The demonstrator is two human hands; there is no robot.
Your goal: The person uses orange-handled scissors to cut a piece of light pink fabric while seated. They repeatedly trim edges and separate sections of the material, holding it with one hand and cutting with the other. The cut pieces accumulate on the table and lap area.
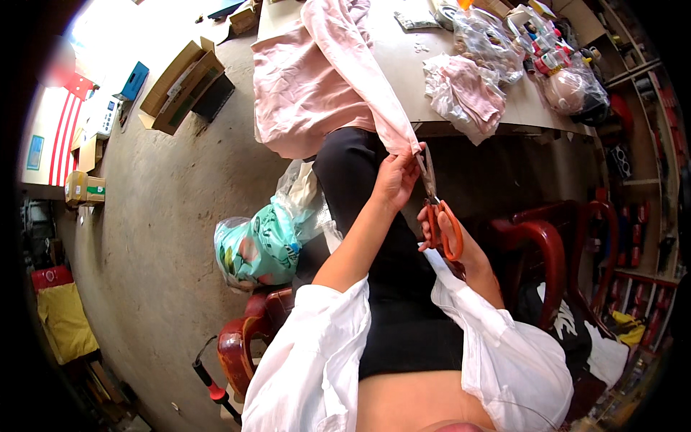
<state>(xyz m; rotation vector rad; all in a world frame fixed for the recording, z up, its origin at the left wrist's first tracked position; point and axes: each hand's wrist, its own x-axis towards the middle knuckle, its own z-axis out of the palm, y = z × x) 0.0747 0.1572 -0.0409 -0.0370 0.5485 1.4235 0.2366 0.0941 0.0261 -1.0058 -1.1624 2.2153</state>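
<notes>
A pink long-sleeved garment hangs over the near edge of the table and across my knee. My left hand pinches the cuff end of its sleeve. Scissors with orange handles are in my right hand, fingers through the loops. Their metal blades point up, away from me, and reach the cuff beside my left fingertips. Whether the blades are parted around the fabric is too small to tell.
On the pale table lie a crumpled pink cloth in plastic and several clear bags. A teal plastic bag sits on the floor at left, near an open cardboard box. Red wooden chair arms stand at right, shelves beyond.
</notes>
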